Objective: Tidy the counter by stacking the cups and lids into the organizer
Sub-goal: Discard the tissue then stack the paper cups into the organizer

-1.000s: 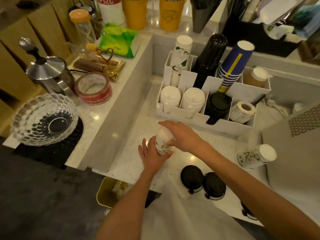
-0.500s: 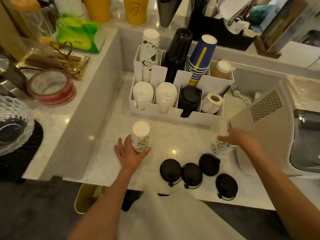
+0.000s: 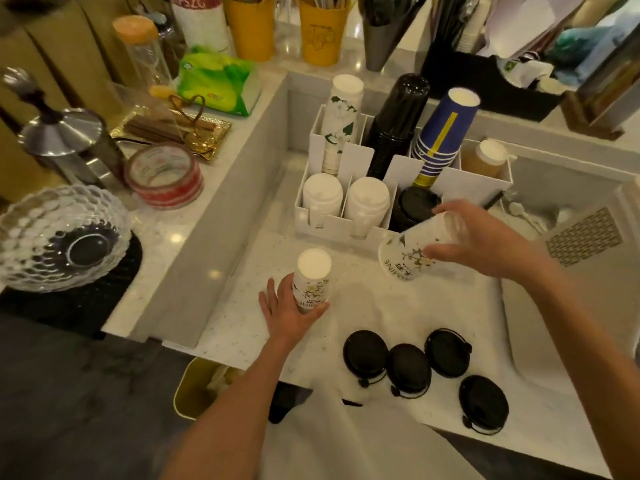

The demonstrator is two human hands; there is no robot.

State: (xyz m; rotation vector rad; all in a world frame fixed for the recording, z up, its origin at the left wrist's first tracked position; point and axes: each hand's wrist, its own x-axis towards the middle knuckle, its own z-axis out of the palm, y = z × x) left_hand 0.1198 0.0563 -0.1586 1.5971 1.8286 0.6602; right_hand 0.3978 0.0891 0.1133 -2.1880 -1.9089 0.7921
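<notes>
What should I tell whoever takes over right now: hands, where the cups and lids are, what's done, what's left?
Left hand: steadying the upside-down floral cup stack standing on the counter.
Right hand: holding a single floral cup tilted in the air, in front of the white organizer.
Organizer: already holds floral, black and blue cup stacks at the back, white and black lids in front.
Loose: four black lids lie on the counter's near edge.
Left: put the held cup onto the stack, move the stack into the organizer, then slot the four lids in.
</notes>
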